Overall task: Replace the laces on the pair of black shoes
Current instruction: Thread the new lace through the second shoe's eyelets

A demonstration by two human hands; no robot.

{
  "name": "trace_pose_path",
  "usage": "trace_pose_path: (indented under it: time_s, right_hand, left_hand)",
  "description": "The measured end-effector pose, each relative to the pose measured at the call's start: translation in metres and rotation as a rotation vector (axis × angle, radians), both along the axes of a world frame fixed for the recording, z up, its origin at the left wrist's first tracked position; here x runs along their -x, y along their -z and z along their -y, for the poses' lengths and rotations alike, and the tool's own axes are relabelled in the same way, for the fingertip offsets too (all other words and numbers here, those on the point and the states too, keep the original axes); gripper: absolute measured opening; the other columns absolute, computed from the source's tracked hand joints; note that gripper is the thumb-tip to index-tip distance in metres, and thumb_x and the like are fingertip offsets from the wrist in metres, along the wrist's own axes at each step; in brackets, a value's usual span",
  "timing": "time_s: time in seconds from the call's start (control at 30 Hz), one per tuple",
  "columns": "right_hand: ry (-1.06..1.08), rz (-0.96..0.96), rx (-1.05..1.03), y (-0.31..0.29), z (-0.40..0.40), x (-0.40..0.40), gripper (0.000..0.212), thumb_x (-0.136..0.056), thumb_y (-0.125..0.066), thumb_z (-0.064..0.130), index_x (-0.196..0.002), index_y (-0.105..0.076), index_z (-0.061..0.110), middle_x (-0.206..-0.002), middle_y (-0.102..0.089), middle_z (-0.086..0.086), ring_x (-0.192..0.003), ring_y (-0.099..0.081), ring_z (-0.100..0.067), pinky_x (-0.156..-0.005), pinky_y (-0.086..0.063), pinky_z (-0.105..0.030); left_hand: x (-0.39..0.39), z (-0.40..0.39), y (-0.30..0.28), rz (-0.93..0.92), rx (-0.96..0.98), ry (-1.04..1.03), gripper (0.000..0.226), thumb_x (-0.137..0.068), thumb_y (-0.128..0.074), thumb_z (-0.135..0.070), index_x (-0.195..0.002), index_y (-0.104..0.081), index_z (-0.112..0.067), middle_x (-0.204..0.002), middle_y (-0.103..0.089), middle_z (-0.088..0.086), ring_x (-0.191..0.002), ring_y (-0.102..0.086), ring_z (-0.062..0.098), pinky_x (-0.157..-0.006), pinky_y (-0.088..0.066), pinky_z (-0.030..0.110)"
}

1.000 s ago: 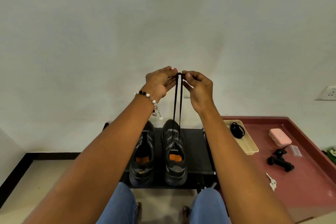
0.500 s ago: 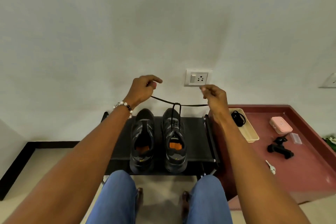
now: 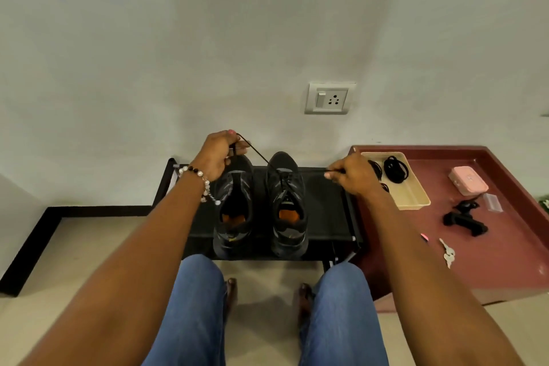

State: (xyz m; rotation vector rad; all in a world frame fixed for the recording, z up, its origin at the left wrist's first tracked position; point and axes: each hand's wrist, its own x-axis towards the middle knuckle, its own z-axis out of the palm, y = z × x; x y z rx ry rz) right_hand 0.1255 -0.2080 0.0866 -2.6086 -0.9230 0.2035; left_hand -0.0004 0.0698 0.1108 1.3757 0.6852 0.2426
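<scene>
Two black shoes stand side by side on a low black rack (image 3: 326,217), toes toward the wall. The left shoe (image 3: 234,205) has no lace showing. A black lace (image 3: 258,154) runs through the lowest eyelets of the right shoe (image 3: 286,202). My left hand (image 3: 217,154) pinches one lace end, up and to the left of the shoes. My right hand (image 3: 350,175) pinches the other end, out to the right at rack height. Both lace halves are stretched taut.
A beige tray (image 3: 413,199) with coiled black laces (image 3: 395,169) sits on a maroon platform (image 3: 505,261) to the right. Also there: a pink case (image 3: 468,180), a black clamp-like object (image 3: 465,218), keys (image 3: 448,252). A wall socket (image 3: 328,98) is above the rack. My knees are below.
My hands have come down from high above the shoe and spread apart, drawing the lace ends out to both sides. The view has tilted downward.
</scene>
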Motion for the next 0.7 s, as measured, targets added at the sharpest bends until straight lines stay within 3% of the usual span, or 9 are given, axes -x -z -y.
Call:
trace_pose_path:
  time_s: [0.03,0.1,0.17,0.27,0.37,0.47,0.53,0.63,0.7]
  right_hand:
    - [0.069,-0.162,-0.24,0.006,-0.002,0.005,0.015,-0.09,-0.068,0.024,-0.095,-0.076,0.013,-0.086,-0.071,-0.001,-0.087,-0.064,-0.015,-0.089,-0.047,-0.031]
    - [0.255,-0.521,-0.769,0.013,-0.009,0.015,0.012,-0.093,-0.063,0.016,-0.092,-0.074,0.011,-0.097,-0.073,-0.002,-0.081,-0.063,-0.004,-0.077,-0.047,-0.02]
    - [0.369,-0.827,-1.17,0.021,-0.019,0.023,0.015,-0.097,-0.054,0.012,-0.09,-0.068,0.012,-0.111,-0.071,-0.007,-0.077,-0.062,-0.002,-0.058,-0.041,-0.015]
    - [0.492,-1.182,-1.504,0.039,-0.033,0.024,0.024,-0.103,-0.042,0.022,-0.083,-0.056,0.018,-0.105,-0.072,-0.008,-0.088,-0.069,-0.015,-0.059,-0.043,-0.023]
    - [0.731,-1.289,-1.611,0.056,-0.044,0.021,0.031,-0.104,-0.04,0.029,-0.077,-0.053,0.021,-0.079,-0.062,0.0,-0.069,-0.061,-0.015,-0.066,-0.039,-0.027]
    - [0.856,-1.167,-1.636,0.068,-0.039,0.012,0.027,-0.102,-0.046,0.027,-0.08,-0.057,0.016,-0.064,-0.043,0.001,-0.049,-0.043,-0.011,-0.064,-0.046,-0.029]
    - [0.886,-1.044,-1.57,0.077,-0.032,0.009,0.022,-0.1,-0.053,0.023,-0.085,-0.062,0.011,-0.06,-0.043,0.002,-0.047,-0.04,-0.009,-0.067,-0.057,-0.036]
    - [0.715,-0.723,-1.186,0.089,-0.029,0.01,0.012,-0.091,-0.067,0.019,-0.096,-0.07,0.007,-0.076,-0.063,0.003,-0.062,-0.051,-0.008,-0.057,-0.053,-0.024]
    - [0.461,-0.57,-0.887,0.095,-0.03,0.008,0.027,-0.081,-0.078,0.019,-0.106,-0.073,0.007,-0.092,-0.07,0.0,-0.079,-0.063,-0.01,-0.07,-0.052,-0.019]
  left_hand:
    - [0.001,0.006,0.004,0.066,0.205,-0.048,0.024,-0.103,-0.039,-0.017,-0.083,-0.052,-0.015,-0.088,-0.074,0.01,-0.083,-0.071,0.021,-0.058,-0.031,0.027]
    - [0.001,0.014,0.014,0.159,0.474,-0.139,0.03,-0.106,-0.032,-0.021,-0.08,-0.047,-0.015,-0.079,-0.075,0.008,-0.08,-0.072,0.02,-0.06,-0.034,0.027]
    - [-0.002,0.024,0.024,0.213,0.659,-0.233,0.035,-0.106,-0.032,-0.024,-0.077,-0.05,-0.014,-0.068,-0.07,0.003,-0.076,-0.067,0.018,-0.072,-0.043,0.031]
    - [-0.013,0.036,0.042,0.312,0.88,-0.366,0.036,-0.105,-0.036,-0.022,-0.07,-0.046,-0.017,-0.056,-0.047,-0.001,-0.054,-0.045,0.015,-0.078,-0.044,0.036]
    - [-0.017,0.036,0.053,0.334,0.876,-0.437,0.039,-0.105,-0.035,-0.021,-0.067,-0.043,-0.02,-0.047,-0.037,-0.004,-0.04,-0.028,0.013,-0.065,-0.041,0.031]
    - [-0.015,0.026,0.063,0.208,0.612,-0.422,0.03,-0.103,-0.039,-0.02,-0.074,-0.044,-0.018,-0.051,-0.038,-0.003,-0.037,-0.027,0.01,-0.051,-0.035,0.027]
    - [-0.014,0.02,0.074,0.085,0.198,-0.302,0.022,-0.1,-0.049,-0.023,-0.079,-0.051,-0.017,-0.063,-0.046,-0.001,-0.045,-0.037,0.009,-0.045,-0.035,0.023]
    - [-0.014,0.021,0.086,-0.083,-0.596,0.105,0.019,-0.086,-0.072,-0.029,-0.093,-0.061,-0.016,-0.083,-0.061,-0.005,-0.072,-0.056,0.007,-0.066,-0.046,0.017]
    - [-0.018,0.026,0.087,-0.137,-0.887,0.456,0.03,-0.079,-0.078,-0.031,-0.099,-0.063,-0.015,-0.088,-0.062,-0.004,-0.08,-0.058,0.011,-0.074,-0.047,0.021]
